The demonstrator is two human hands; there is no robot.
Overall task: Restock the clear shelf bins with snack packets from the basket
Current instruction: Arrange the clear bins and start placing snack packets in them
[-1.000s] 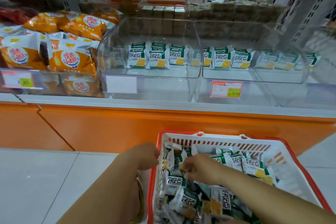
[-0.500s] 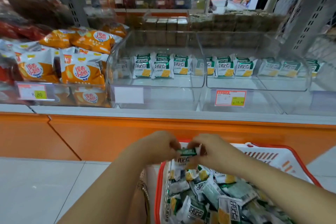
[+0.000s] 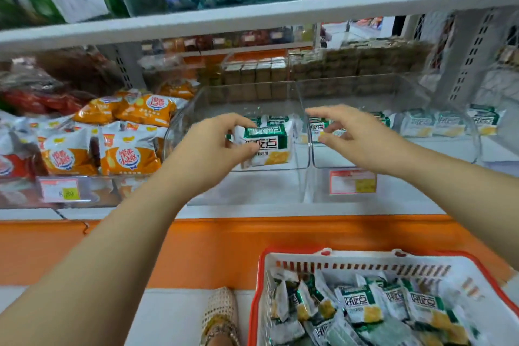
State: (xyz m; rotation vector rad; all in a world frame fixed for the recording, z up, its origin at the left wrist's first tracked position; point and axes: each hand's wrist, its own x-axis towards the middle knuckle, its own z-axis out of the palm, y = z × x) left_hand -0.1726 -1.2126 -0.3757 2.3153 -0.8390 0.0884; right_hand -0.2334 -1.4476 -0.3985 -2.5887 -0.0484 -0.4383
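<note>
Restocking, mid-placement: my left hand (image 3: 213,146) pinches one green-and-white snack packet (image 3: 265,144) by its left end, thumb underneath and fingers curled over the top edge. The packet stands label-forward, inside the left clear bin (image 3: 185,112). Its long axis runs left to right, so the whole body of it lies to the right of my grip, reaching toward the clear wall that divides the two bins. It is in front of the back row (image 3: 276,119) of the same packets, close to them, though I cannot tell whether it touches the bin floor yet.

My right hand (image 3: 362,137) hovers at the same height over the right clear bin (image 3: 393,153). Its fingers are loosely spread and point left toward the divider, and I see nothing in them. Another row of packets (image 3: 415,123) lines the back of that bin.

As I judge it, the set-down belongs to the left hand alone. The free end is already aimed along the row, so a short lowering and release should seat it. The right hand is the nearer one to the basket (image 3: 259,275) at lower right, where the remaining stock (image 3: 362,303) is heaped, and is best placed for the next pick. Orange snack bags (image 3: 132,154) fill the neighbouring bin on the left.
</note>
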